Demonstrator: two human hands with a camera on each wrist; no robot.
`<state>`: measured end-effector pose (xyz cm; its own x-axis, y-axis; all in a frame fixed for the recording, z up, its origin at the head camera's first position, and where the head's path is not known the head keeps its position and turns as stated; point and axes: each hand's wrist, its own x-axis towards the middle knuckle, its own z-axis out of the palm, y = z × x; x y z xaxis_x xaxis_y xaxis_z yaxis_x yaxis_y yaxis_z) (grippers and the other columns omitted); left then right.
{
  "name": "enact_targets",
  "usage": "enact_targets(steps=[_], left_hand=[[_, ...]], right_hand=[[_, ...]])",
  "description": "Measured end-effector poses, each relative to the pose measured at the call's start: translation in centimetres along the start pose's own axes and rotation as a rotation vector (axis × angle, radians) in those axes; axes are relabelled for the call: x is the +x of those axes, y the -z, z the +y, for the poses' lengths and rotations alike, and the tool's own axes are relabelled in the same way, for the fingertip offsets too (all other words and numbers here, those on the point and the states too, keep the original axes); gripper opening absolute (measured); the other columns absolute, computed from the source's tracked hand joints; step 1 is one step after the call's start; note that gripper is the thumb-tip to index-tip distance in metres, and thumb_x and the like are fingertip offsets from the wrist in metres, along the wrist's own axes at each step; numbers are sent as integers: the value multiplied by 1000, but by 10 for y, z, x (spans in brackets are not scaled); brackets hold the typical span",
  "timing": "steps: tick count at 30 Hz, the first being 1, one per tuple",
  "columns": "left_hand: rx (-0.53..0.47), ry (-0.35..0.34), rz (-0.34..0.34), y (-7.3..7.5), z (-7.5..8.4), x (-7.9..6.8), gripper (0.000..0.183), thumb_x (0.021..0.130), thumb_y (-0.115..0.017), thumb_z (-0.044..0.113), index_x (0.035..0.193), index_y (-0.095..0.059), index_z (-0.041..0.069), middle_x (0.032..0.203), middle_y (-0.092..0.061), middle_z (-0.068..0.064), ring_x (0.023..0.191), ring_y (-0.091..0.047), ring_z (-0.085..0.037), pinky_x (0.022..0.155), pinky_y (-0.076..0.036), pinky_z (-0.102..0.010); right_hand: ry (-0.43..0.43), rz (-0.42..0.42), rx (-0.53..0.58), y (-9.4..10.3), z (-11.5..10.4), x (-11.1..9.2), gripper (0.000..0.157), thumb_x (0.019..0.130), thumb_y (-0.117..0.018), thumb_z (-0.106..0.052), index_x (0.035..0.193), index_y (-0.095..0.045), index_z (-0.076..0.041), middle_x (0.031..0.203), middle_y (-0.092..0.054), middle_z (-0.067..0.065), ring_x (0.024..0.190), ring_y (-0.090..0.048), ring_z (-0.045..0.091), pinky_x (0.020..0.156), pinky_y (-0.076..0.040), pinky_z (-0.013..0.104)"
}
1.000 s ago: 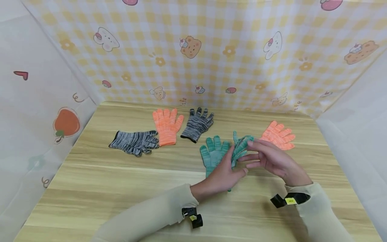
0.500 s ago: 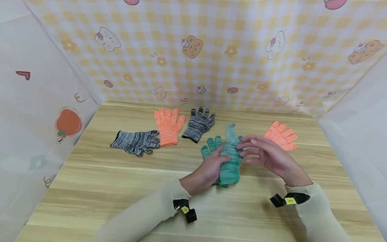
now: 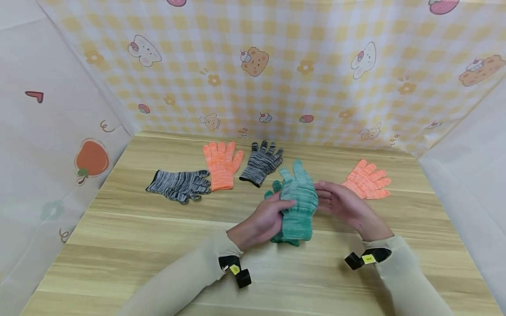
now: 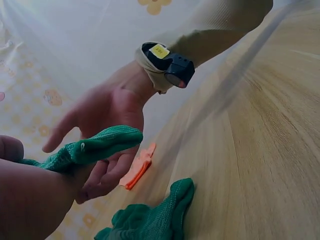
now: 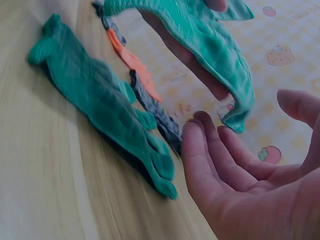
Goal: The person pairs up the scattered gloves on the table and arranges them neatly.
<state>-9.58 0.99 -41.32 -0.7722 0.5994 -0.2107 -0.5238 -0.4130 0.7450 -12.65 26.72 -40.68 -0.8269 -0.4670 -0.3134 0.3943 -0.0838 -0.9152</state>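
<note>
My left hand [image 3: 265, 221] holds a green knit glove [image 3: 299, 197] above the table, thumb on top and fingers underneath, as the right wrist view shows. The cuff hangs toward me and the glove's fingers point away. A second green glove [image 5: 100, 100] lies on the wood below it, mostly hidden in the head view. At the held glove's right edge is my right hand [image 3: 349, 208], palm turned toward it, fingers loosely bent and gripping nothing. Whether those fingertips touch the glove I cannot tell.
Farther back on the table [image 3: 178, 263] lie a grey-black glove [image 3: 179, 185], an orange glove [image 3: 222, 166] and another grey-black glove [image 3: 262, 163]. One more orange glove [image 3: 368, 180] lies behind my right hand. A checked curtain [image 3: 276, 66] hangs at the back.
The held green glove was bunched between both hands; it now lies flatter, cuff toward me. My left hand has moved left with it. The right hand has let go and shifted slightly left.
</note>
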Motion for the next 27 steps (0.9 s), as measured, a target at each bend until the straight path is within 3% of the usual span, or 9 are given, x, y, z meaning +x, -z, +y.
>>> enact_targets(steps=[6,11,17,27], left_hand=[[-3,6,-11,0,1,-2,59,114,-43,5,171,-28,4,170,-39,-19,158,-35,-36,129,-30,-52],[-1,5,-39,2,-1,-1,57,114,-42,5,170,-29,1,169,-41,-20,157,-36,-35,130,-30,-50],[6,8,-47,5,-2,-2,55,114,-41,5,168,-32,-2,166,-43,-22,154,-40,-35,128,-33,-49],[-5,30,-63,10,0,-4,58,114,-40,4,171,-27,0,170,-37,-24,156,-36,-34,129,-31,-48]], right_hand=[[-31,-44,100,-8,5,7,34,121,-41,-32,128,-72,-19,126,-72,3,117,-69,18,103,-58,36],[-18,-42,173,-10,8,12,29,121,-44,-25,128,-70,-16,124,-69,2,117,-66,15,101,-57,35],[-9,-29,132,-11,8,18,29,118,-47,-13,119,-77,-12,120,-75,2,114,-69,15,100,-57,34],[-24,-6,126,-12,6,22,31,117,-52,-8,110,-82,-15,112,-80,2,107,-74,15,97,-59,32]])
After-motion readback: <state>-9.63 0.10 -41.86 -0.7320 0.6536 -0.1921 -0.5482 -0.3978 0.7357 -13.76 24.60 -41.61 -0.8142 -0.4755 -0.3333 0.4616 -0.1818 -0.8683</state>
